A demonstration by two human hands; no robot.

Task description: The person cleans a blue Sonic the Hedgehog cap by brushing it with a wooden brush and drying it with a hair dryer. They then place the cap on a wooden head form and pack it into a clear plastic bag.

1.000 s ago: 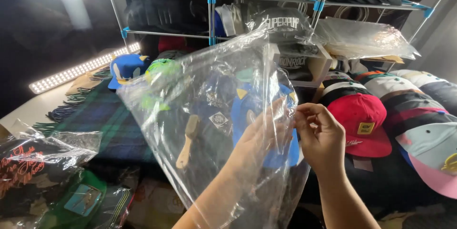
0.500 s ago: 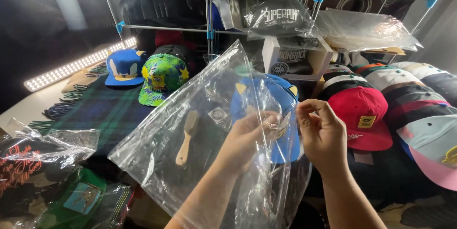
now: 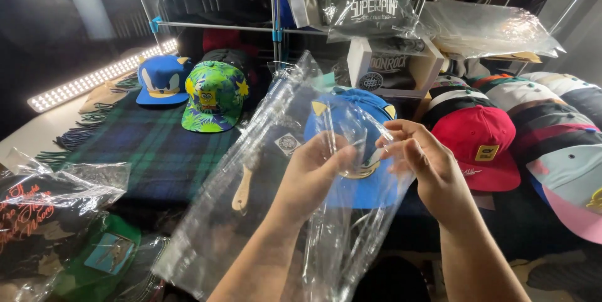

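Both hands held a clear bag (image 3: pixel 251 214) up over the plaid cloth (image 3: pixel 157 151). Left hand (image 3: pixel 310 176) gripped the bag's film, right hand (image 3: pixel 429 167) pinched its edge. Blue cap (image 3: pixel 357 114) sat just behind the bag, red cap (image 3: pixel 480 145) to the right.

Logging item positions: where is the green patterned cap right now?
In the head view, the green patterned cap sits left of centre on the plaid blanket, right beside the blue cap, below the shelf rack.
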